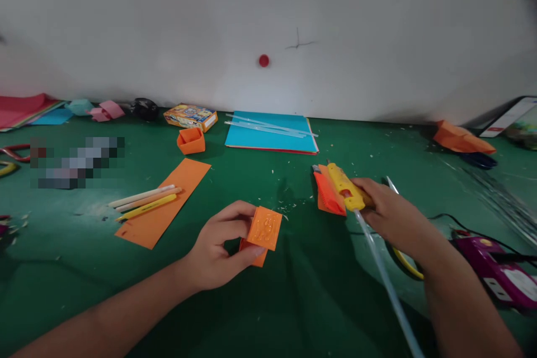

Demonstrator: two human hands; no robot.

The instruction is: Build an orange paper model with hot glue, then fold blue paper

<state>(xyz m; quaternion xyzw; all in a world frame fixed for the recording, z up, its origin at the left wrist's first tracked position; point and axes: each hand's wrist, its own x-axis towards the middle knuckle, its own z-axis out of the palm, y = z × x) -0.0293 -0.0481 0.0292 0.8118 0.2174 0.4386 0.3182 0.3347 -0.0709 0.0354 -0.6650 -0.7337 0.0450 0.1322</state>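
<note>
My left hand (pixel 220 246) grips a small folded orange paper piece (pixel 265 227) between thumb and fingers, above the green table. Its upward face is square and carries glossy squiggles that look like clear glue. My right hand (pixel 388 210) is wrapped round a yellow glue gun (pixel 344 185), whose nozzle points away from me. A long clear glue stick (pixel 386 277) trails from the gun's back end toward me. Just left of the gun lies a folded orange paper piece (pixel 329 193) with a brighter red-orange part, partly behind the gun. The two hands are apart.
An orange paper strip (pixel 184 184) bears several pencils (pixel 146 204). Behind are an orange paper box (pixel 191 141), a printed carton (pixel 191 117) and blue sheets (pixel 268 140) with clear glue sticks. To the right lie yellow-handled scissors (pixel 406 263) and a purple power strip (pixel 495 268) with a black cord.
</note>
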